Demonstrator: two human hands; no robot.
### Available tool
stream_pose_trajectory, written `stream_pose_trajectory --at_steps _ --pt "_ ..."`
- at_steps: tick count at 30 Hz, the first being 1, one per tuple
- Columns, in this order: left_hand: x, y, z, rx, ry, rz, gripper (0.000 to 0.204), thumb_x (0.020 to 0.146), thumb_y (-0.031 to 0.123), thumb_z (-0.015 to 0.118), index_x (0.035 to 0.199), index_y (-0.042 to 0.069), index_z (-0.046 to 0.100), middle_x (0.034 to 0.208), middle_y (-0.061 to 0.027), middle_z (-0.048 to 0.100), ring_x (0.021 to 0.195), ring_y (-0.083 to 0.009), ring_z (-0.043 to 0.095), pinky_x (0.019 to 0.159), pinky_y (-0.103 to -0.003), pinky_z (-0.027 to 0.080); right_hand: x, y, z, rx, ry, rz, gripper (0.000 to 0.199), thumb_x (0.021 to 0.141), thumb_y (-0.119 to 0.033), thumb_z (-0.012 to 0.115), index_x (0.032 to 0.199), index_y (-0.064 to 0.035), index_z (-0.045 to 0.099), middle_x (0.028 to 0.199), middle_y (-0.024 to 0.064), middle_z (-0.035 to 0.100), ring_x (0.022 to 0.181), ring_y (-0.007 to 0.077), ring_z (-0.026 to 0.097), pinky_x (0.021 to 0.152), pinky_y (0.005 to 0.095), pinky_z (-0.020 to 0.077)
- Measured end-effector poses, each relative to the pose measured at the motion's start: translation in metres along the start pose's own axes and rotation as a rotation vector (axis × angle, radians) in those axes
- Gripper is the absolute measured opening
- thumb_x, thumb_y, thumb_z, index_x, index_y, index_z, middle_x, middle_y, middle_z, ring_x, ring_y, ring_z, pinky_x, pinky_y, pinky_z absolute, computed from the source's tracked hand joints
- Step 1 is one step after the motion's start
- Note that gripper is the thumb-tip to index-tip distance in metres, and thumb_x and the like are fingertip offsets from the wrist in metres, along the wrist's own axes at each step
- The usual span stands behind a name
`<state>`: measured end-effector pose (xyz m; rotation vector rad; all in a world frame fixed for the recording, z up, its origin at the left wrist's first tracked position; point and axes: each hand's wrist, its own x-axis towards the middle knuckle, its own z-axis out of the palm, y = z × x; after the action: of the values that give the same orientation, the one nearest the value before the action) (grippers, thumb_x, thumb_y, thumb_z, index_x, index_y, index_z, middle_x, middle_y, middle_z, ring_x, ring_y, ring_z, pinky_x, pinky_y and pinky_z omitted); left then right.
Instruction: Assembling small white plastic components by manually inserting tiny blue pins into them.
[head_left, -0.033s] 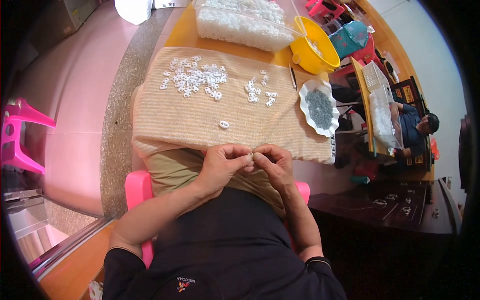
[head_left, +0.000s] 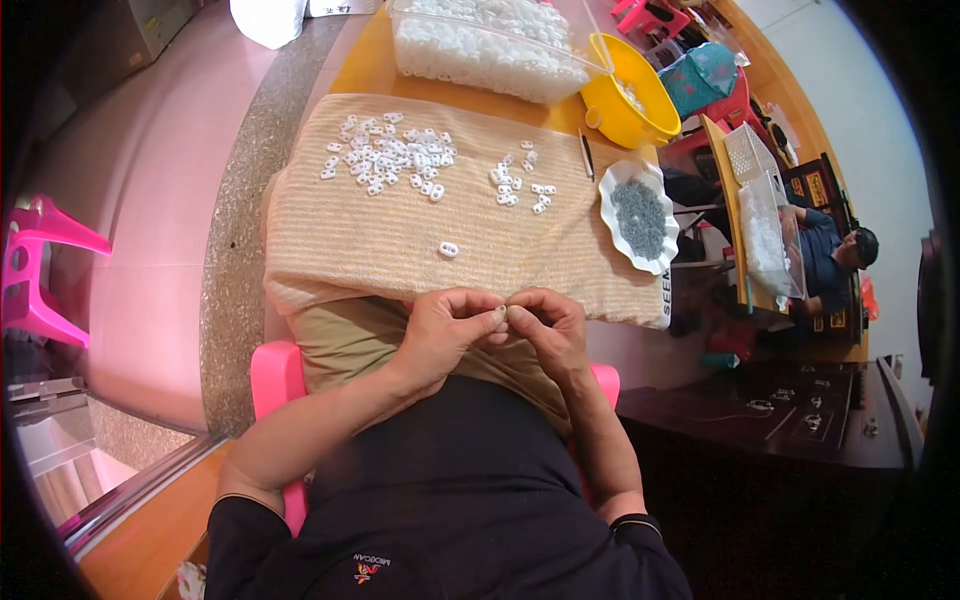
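Pale and mostly hidden, a small piece (head_left: pixel 503 310) sits pinched, as I see it, between the nearly closed left hand (head_left: pixel 447 325) and right hand (head_left: pixel 548 325), by the beige striped cloth (head_left: pixel 370 235). Farther off, a white fluted dish (head_left: pixel 655 265) holds grey bits (head_left: pixel 638 215); a clear plastic bin (head_left: pixel 480 82) and a yellow plastic tub (head_left: pixel 642 128) hold white pieces (head_left: pixel 510 18).

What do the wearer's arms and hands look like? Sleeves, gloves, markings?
Left hand and right hand are ungloved; no watch or bracelet visible. Forearms bare. Short black fabric sleeves, each with thin pale trim near the cuff, belong to a black shirt with a small reddish-orange and white chest emblem.
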<state>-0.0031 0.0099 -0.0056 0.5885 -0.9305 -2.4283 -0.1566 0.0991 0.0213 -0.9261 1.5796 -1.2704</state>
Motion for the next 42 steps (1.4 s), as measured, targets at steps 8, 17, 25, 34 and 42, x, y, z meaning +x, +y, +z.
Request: stream_pose_trajectory --at_steps 8,17,25,34,42 --pt "0.0 -0.004 -0.001 -0.077 0.011 -0.015 0.015 0.088 0.005 0.065 0.101 -0.002 0.065 0.089 -0.0066 0.068 0.075 -0.0106 0.065 0.067 -0.021 0.053 0.0 0.004 -0.003 -0.168 -0.027 -0.006 0.01 0.093 -0.008 0.06 0.093 0.0015 0.062 0.083 0.0027 0.064 0.075 0.007 0.06 0.067 0.0205 0.05" --pt "-0.001 -0.002 0.001 -0.059 0.017 0.004 0.015 0.088 0.005 0.065 0.101 -0.002 0.064 0.088 -0.0068 0.068 0.075 -0.0116 0.065 0.067 -0.021 0.053 0.0 0.004 -0.001 -0.139 -0.024 0.023 0.012 0.094 -0.011 0.06 0.092 0.0008 0.061 0.082 0.0014 0.063 0.074 0.0067 0.058 0.066 0.0203 0.049" --pt "-0.005 0.006 0.004 -0.078 0.01 -0.024 0.015 0.088 0.006 0.065 0.101 0.0 0.064 0.088 -0.0062 0.067 0.075 -0.0118 0.065 0.066 -0.022 0.052 0.003 0.008 -0.007 -0.223 -0.003 -0.036 0.013 0.092 -0.011 0.061 0.094 0.0016 0.062 0.085 0.0037 0.065 0.077 0.0084 0.06 0.069 0.0215 0.051" --pt "-0.004 0.005 0.003 -0.179 0.046 -0.037 0.015 0.088 0.005 0.064 0.102 -0.001 0.063 0.092 -0.0071 0.067 0.078 -0.0122 0.065 0.071 -0.023 0.056 0.004 -0.004 -0.003 -0.171 -0.003 -0.036 0.014 0.091 -0.01 0.062 0.098 0.0022 0.063 0.086 0.0045 0.065 0.077 0.0094 0.061 0.069 0.0234 0.052" --pt "-0.014 0.015 0.012 -0.247 0.075 0.045 0.016 0.088 0.004 0.064 0.103 -0.001 0.063 0.092 -0.0081 0.067 0.079 -0.0141 0.066 0.074 -0.027 0.057 0.029 -0.031 0.0 -0.123 0.069 -0.051 0.011 0.09 -0.006 0.061 0.097 0.0027 0.064 0.078 0.0022 0.063 0.066 0.0085 0.059 0.063 0.0223 0.0491"
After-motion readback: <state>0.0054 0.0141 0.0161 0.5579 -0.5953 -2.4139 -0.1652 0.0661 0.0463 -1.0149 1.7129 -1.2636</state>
